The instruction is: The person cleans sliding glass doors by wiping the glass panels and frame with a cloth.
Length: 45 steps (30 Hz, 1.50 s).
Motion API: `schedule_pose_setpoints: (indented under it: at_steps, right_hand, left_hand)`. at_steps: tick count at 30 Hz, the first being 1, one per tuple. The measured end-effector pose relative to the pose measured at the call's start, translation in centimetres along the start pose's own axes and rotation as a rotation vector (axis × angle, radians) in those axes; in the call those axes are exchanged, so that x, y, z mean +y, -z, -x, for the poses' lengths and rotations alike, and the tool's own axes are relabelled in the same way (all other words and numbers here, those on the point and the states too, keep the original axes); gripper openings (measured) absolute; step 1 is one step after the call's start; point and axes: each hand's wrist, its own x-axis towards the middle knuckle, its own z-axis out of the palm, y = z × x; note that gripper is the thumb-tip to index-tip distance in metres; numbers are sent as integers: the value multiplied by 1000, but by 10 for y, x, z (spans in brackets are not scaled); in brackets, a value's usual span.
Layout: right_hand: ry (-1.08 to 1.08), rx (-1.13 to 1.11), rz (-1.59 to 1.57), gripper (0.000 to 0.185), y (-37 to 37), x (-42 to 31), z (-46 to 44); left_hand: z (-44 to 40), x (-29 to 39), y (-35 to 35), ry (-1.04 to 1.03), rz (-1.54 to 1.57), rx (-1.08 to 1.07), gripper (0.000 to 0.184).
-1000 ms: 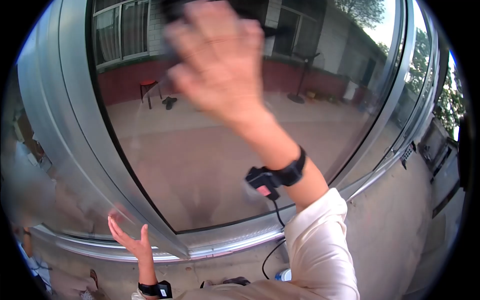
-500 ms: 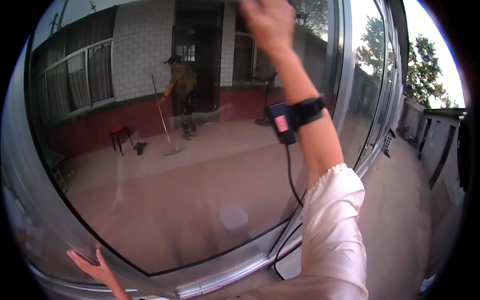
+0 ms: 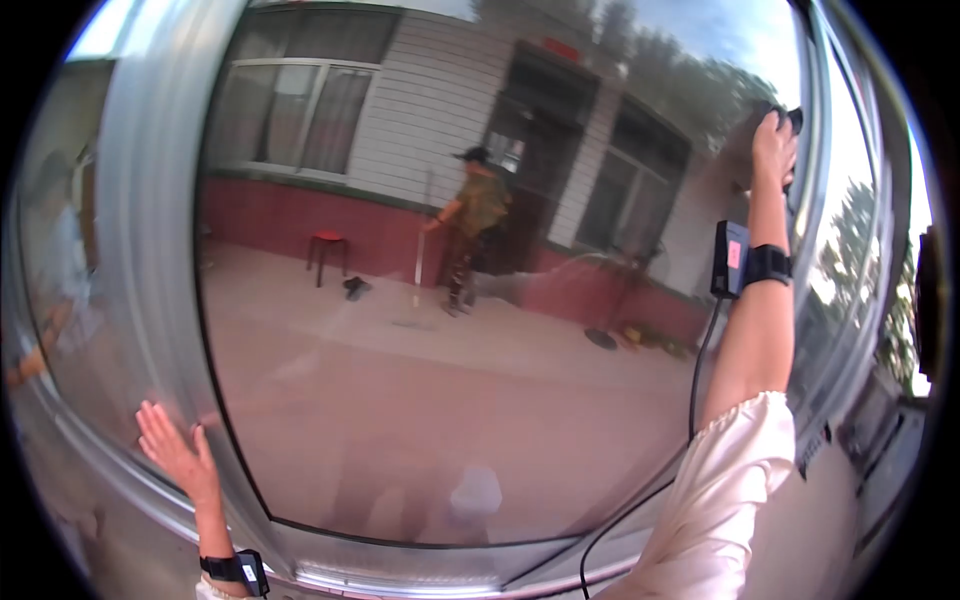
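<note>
A large glass pane in a silvery metal frame fills most of the view. High at its right edge, my right hand presses against the glass beside the frame. Its fingers are closed over a dark cloth, mostly covered by the hand. Down at the left, my left hand is open with its fingers stretched out, lying by the metal frame and holding nothing. Both forearms carry a strapped black device, and a black cable hangs from the right one.
Through or mirrored in the glass appear a person with a long-handled tool, a red-topped stool, dark shoes and a white brick wall with windows. Another blurred person shows at far left. A yard runs along the right.
My right hand has moved right across the upper pane to its right edge. My left hand has come higher in view, still open. The camera has turned and tilted.
</note>
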Motion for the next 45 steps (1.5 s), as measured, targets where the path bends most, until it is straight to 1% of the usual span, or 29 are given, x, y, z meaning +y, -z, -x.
schedule_pose_setpoints:
  at_steps: [2, 3, 4, 7, 8, 9, 10, 11, 13, 14, 17, 20, 21, 23, 24, 25, 26, 27, 29, 30, 31, 32, 33, 34, 36, 37, 38, 41, 45]
  right_hand:
    - [119, -14, 9, 67, -17, -80, 0]
    - [217, -38, -9, 67, -18, -128, 8]
    - [311, -66, -11, 67, -20, -172, 27]
    - [740, 144, -30, 57, -52, -281, 82]
    - [783, 62, -25, 54, -22, -318, 132]
    - [869, 149, -222, 53, -31, -346, 172]
    - [922, 116, -252, 54, -29, -371, 198]
    - [932, 9, -349, 55, -20, -392, 224]
    - [1007, -76, -385, 55, -2, -414, 246]
    - [1045, -76, -378, 55, -1, -417, 247]
    - [1342, -195, -446, 52, 2, -394, 207]
    - [1115, -71, -319, 51, -15, -336, 133]
    - [997, -99, -327, 51, -10, -305, 103]
    - [811, -50, -184, 54, -17, -225, 40]
    - [927, 57, -100, 52, -40, -179, -20]
    - [931, 57, -121, 50, -45, -125, -57]
    - [720, -10, -107, 53, -30, -90, -61]
    - [862, 14, 96, 42, -33, -40, -96]
    - [900, 44, 566, 42, -63, 68, -174]
    - [985, 170, 553, 44, -80, 130, -213]
    - [934, 133, 547, 46, -100, 185, -250]
    - [924, 163, 627, 47, -116, 238, -287]
    - [1049, 220, 605, 46, -118, 271, -312]
    - [961, 166, 456, 45, -125, 284, -329]
    - [699, 155, 209, 41, -103, 242, -284]
    - [673, 44, 418, 42, -84, 222, -267]
    - [650, 8, 481, 44, -75, 203, -258]
    - [667, 26, 365, 50, -92, 139, -254]
    - [696, 31, 182, 58, -124, 19, -244]
  left_hand:
    - [-1, 0, 1, -1, 37, -18, 68]
    - [-3, -3, -1, -4, 54, -17, 68]
    - [-2, -5, -1, -19, 76, -29, 69]
    - [-8, -4, 1, -8, 136, -87, 75]
    - [-6, -6, 1, 2, 123, -72, 75]
    - [-4, -8, 1, -6, 143, -82, 75]
    - [-2, -9, 0, -19, 167, -98, 74]
    - [-1, -10, -1, -8, 174, -115, 74]
    - [0, -13, 7, -10, 177, -103, 73]
    - [2, -11, 8, -12, 184, -110, 73]
    - [5, -16, 1, -18, 177, -121, 73]
    - [0, -12, 2, -34, 151, -124, 71]
    - [1, -12, 1, -38, 102, -100, 70]
    - [7, -12, -1, -47, 35, -48, 67]
    - [8, -10, 0, -54, 18, -25, 67]
    - [8, -9, 0, -63, 4, 2, 67]
    - [7, -6, -1, -53, -5, -5, 67]
    - [2, -4, 0, -53, 13, -19, 67]
    - [-1, 10, 16, -37, 18, -31, 70]
    - [-4, 16, 18, -33, 16, -31, 72]
    - [-3, 16, 21, -24, 3, -28, 74]
    - [-4, 16, 21, -20, -2, -22, 75]
    - [-4, 17, 19, 4, -7, -29, 76]
    - [-3, 17, 19, 16, -3, -39, 76]
    - [-5, 19, 20, 34, -26, -53, 76]
    - [-3, 22, 21, 32, -7, -50, 76]
    - [-2, 20, 20, 41, -15, -58, 76]
    - [-2, 17, 17, 24, -11, -52, 76]
    - [4, 9, 11, 0, 48, -60, 75]
